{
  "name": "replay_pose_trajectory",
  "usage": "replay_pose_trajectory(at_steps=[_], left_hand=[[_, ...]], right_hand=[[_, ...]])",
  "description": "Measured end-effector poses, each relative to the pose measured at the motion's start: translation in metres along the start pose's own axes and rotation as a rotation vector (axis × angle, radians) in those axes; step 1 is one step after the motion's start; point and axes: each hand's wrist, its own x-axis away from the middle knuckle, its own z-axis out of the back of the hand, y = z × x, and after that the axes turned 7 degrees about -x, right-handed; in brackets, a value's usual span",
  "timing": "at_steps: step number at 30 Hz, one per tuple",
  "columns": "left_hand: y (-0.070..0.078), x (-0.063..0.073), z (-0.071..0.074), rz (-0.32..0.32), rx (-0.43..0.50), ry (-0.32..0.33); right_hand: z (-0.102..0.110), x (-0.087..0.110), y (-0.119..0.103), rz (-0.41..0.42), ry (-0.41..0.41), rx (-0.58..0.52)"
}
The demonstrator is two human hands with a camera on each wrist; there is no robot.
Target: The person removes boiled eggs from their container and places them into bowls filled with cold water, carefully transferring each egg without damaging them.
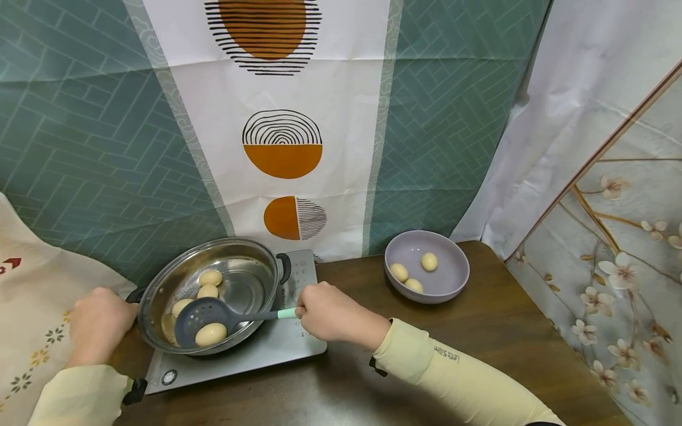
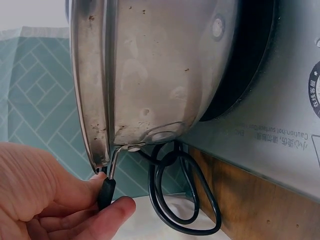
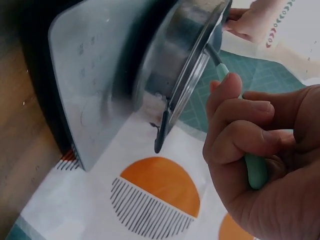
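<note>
In the head view, my right hand [image 1: 330,310] grips the mint-green handle [image 3: 256,170] of a grey skimmer [image 1: 194,322]. One pale yellow egg [image 1: 211,335] lies in the skimmer's perforated bowl, over the near left part of a wide steel pot [image 1: 250,284]. Three more eggs [image 1: 208,291] sit inside the pot, the nearest partly hidden by the skimmer. At the pot's left side, my left hand [image 1: 101,322] holds the black side handle [image 2: 106,194] between thumb and fingers, as the left wrist view shows.
The pot stands on a silver induction cooktop [image 1: 256,358] on a brown wooden table [image 1: 463,343]. A lilac bowl [image 1: 453,269] with three eggs [image 1: 429,261] is at the back right. A black cord [image 2: 215,210] loops beside the cooktop. Patterned cloths [image 1: 453,118] hang behind.
</note>
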Motion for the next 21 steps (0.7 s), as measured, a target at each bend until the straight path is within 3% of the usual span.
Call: replay_pose_trajectory(at_steps=[11,21], left_hand=[[-0.001,0.001,-0.001,0.017,-0.001,-0.012],[0.0,0.0,0.001,0.019,0.003,-0.021]], right_hand=[[0.003,-0.001,0.004,-0.059,-0.018,-0.134],[0.012,-0.001,0.016,-0.075,0.001,-0.165]])
